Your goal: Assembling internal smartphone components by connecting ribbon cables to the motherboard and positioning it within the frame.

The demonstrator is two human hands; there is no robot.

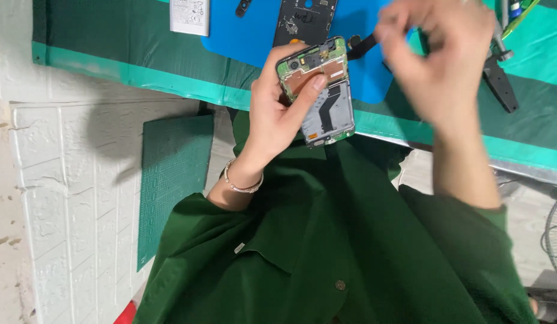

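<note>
**Opened phone held in the left hand above the lap**

Nearest the camera a dark green shirt [326, 252] is seen, filling the lower part of the view, with a button near its middle. A thin bracelet [242, 183] is worn on the left wrist.

Just beyond, the phone [323, 90] is gripped in the left hand [272, 111]. Its back cover is off, so that a green board, copper-coloured shielding and a flat cable are exposed. The fingers are wrapped round its left edge and the thumb is pressed across its open back. The phone is held upright, over the near edge of the bench.

The right hand [440, 57] is raised to the right of the phone, apart from it, and is blurred. Its fingers are curled in towards the thumb; whether anything is pinched between them cannot be told.

Farther off, the bench is covered by a green mat [110, 42], and a blue mat [242, 36] is laid on that. On the blue mat a black back cover [305, 21] is lying, just behind the phone. A white battery [190, 17] is set to its left, and a dark tool [500, 81] lies at the right. A white brick wall [68, 180] is seen at the left, with a green cutting mat [170, 180] leant against it.
</note>
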